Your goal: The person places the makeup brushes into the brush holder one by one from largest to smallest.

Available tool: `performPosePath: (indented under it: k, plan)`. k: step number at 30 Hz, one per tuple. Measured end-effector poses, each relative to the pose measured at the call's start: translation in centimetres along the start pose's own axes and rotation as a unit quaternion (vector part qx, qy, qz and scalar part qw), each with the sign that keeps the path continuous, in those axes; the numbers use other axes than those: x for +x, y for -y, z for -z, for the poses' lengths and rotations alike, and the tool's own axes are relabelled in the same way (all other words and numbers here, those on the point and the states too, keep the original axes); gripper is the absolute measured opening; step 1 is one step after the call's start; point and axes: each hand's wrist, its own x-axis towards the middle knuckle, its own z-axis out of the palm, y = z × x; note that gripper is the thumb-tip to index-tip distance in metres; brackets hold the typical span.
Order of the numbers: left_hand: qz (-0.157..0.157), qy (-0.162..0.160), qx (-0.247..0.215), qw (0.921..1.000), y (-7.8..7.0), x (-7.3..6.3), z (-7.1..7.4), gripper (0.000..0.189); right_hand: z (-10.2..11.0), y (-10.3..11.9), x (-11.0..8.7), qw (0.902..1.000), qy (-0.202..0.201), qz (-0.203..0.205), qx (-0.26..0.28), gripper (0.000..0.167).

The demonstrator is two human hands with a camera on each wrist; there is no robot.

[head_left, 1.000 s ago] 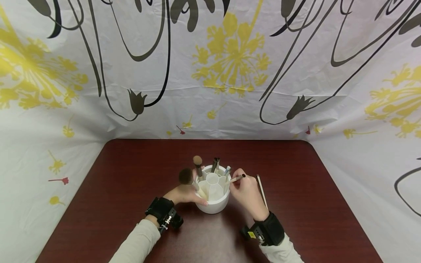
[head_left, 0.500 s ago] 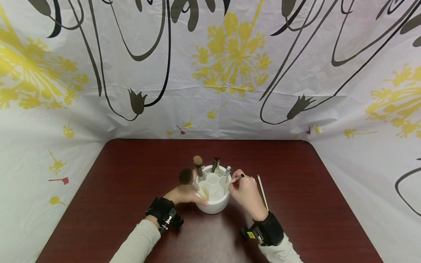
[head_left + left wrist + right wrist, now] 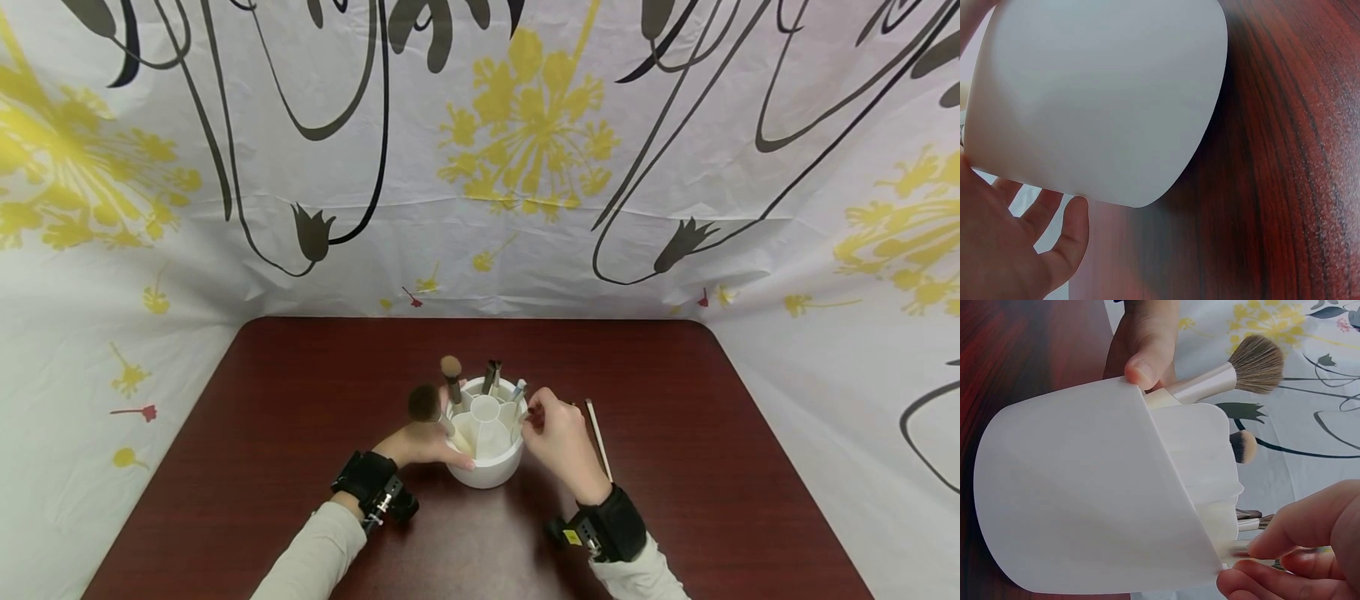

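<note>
A round white makeup brush holder (image 3: 486, 473) with petal-shaped compartments stands on the table. My left hand (image 3: 420, 443) grips its left side, the thumb at the front rim. At the right rim, my right hand (image 3: 561, 437) pinches a thin makeup brush (image 3: 1241, 549), largely hidden by the fingers. A large fluffy brush (image 3: 425, 404) leans out at the left of the holder. Behind it rises a brush with a tan, rounded head (image 3: 451, 367). Several slimmer brushes (image 3: 491, 377) stand in the back compartments. The left wrist view shows mainly the holder's smooth wall (image 3: 1104, 106).
A thin pale stick (image 3: 597, 437) lies on the table just right of my right hand, its near end hidden by the wrist. The dark red table (image 3: 337, 358) reaches back to a white cloth (image 3: 420, 167) with yellow and grey flowers.
The dark end of the pinched brush, which stuck out past the right hand's fingers, now shows only as a small bit beside them. The left hand and holder have stayed put.
</note>
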Motion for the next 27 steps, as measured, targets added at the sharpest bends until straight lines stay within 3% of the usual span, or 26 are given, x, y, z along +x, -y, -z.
performPosePath:
  k: [10, 13, 21, 27]
  plan:
    - [-0.021, -0.009, -0.011, 0.9997, 0.1, 0.0, -0.1, 0.117, 0.8, -0.4, -0.3, 0.9998, -0.017, 0.011, -0.005, 0.018]
    - [-0.033, -0.014, -0.016, 0.9992, 0.2, 0.0, -0.1, 0.117, 1.2, -0.9, -0.5, 0.9998, -0.016, -0.006, -0.009, 0.018]
    - [-0.021, -0.007, -0.010, 0.9997, 0.3, 0.1, -0.1, 0.119, 2.3, -2.7, -1.2, 0.9985, -0.008, -0.049, -0.025, 0.014]
    - [-0.023, -0.011, -0.010, 0.9996, 0.4, 0.2, -0.2, 0.118, 2.7, -4.2, -1.8, 0.9938, 0.000, -0.103, -0.042, 0.016]
